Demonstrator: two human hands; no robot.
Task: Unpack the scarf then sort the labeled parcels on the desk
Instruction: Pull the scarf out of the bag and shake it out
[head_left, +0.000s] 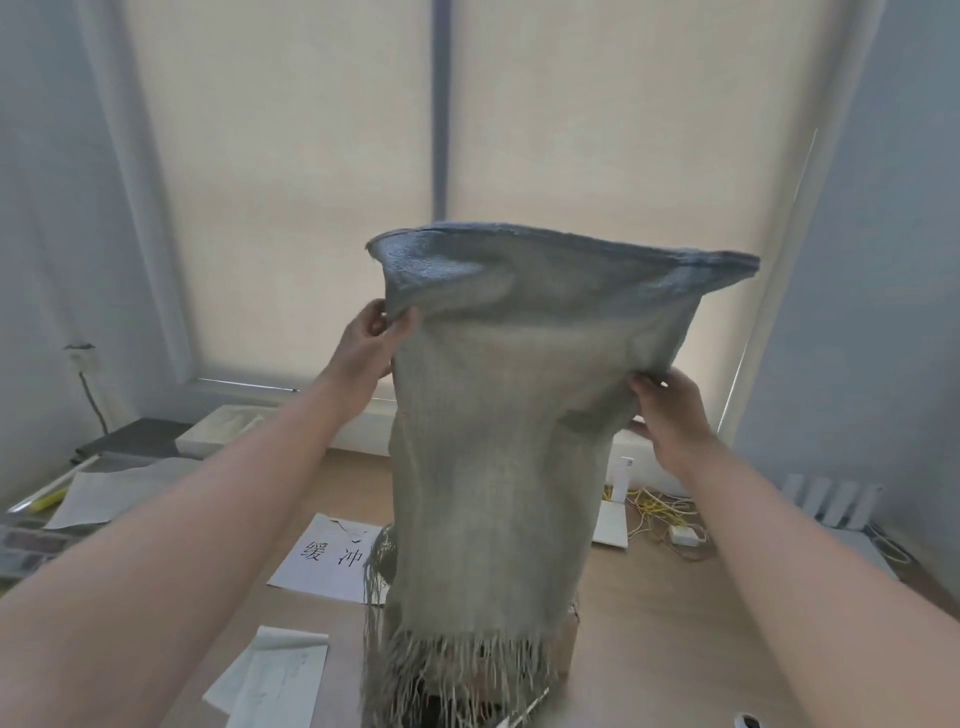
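Note:
A grey-blue knitted scarf (493, 441) with a fringed lower end hangs spread out in the air above the wooden desk (675, 623). My left hand (366, 353) pinches its left edge near the top. My right hand (670, 410) grips its right edge a little lower. The top of the scarf flops over above both hands. The fringe dangles over a brown cardboard box (569, 644), which the scarf mostly hides. A white paper label (327, 558) with black characters lies on the desk left of the scarf.
A plastic mailer bag (270, 680) lies at the front left. A grey sheet (109, 488) and a white box (218, 431) sit at the back left. Yellow cables (660, 509) and a small white adapter (683, 535) lie at the right. Window blinds (291, 182) fill the background.

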